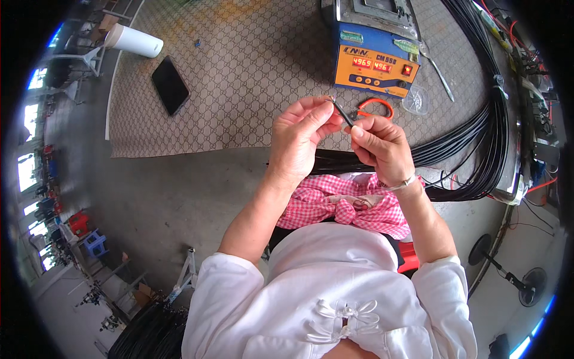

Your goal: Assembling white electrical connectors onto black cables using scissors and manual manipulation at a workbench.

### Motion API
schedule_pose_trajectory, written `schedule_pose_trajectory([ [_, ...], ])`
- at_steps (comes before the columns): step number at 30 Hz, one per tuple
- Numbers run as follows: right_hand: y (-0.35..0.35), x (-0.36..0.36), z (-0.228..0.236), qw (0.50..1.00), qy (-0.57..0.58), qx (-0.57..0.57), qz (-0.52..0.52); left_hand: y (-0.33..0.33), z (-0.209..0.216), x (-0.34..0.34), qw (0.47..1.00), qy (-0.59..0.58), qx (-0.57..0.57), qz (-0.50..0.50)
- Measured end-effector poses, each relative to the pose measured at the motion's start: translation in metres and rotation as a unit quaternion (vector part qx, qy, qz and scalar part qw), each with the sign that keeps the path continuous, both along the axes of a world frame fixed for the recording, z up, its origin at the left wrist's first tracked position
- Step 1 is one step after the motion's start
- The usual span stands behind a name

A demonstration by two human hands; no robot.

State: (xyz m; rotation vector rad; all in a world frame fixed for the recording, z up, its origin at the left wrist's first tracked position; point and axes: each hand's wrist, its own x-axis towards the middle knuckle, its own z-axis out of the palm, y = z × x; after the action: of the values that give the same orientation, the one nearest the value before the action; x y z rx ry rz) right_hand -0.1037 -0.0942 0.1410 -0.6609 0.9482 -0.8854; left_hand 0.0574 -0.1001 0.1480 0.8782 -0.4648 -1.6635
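Both hands are raised over the table's near edge and meet at a short black cable end (342,112). The fingertips of my left hand (301,133) pinch its upper tip, where a small pale bit shows between thumb and forefinger. Lower down, my right hand (385,146) grips the black cable between thumb and bent forefinger. Just behind the right fingers lies a cutting tool with orange handles (378,104), partly hidden by the hand. A bundle of black cables (445,149) runs below and beside the right wrist.
A blue and orange powered box (376,66) with lit red displays and a metal top stands at the back. Near it are a clear plastic dish (417,100) and a thin metal tool (441,75). A black phone (170,85) and white tumbler (134,41) lie far left.
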Motion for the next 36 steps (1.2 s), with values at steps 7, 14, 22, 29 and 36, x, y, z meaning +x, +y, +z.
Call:
schedule_pose_trajectory([
  [7, 0.001, 0.004, 0.002, 0.999, 0.013, -0.039, -0.028, 0.001, -0.001, -0.003, 0.999, -0.020, -0.016, 0.023],
  [14, 0.002, 0.010, -0.006, 0.994, -0.011, -0.071, -0.085, 0.002, -0.001, -0.016, 0.997, 0.026, -0.025, 0.070],
  [22, 0.001, 0.006, -0.002, 0.997, -0.013, -0.018, -0.076, 0.002, -0.002, -0.025, 0.996, 0.024, -0.036, 0.074],
  [29, -0.001, 0.004, 0.000, 0.997, -0.027, -0.001, -0.068, 0.000, 0.000, -0.019, 0.994, 0.105, 0.015, 0.038],
  [36, -0.002, 0.002, 0.000, 0.998, -0.028, -0.005, -0.056, -0.005, -0.009, -0.015, 0.984, 0.176, 0.043, -0.009],
])
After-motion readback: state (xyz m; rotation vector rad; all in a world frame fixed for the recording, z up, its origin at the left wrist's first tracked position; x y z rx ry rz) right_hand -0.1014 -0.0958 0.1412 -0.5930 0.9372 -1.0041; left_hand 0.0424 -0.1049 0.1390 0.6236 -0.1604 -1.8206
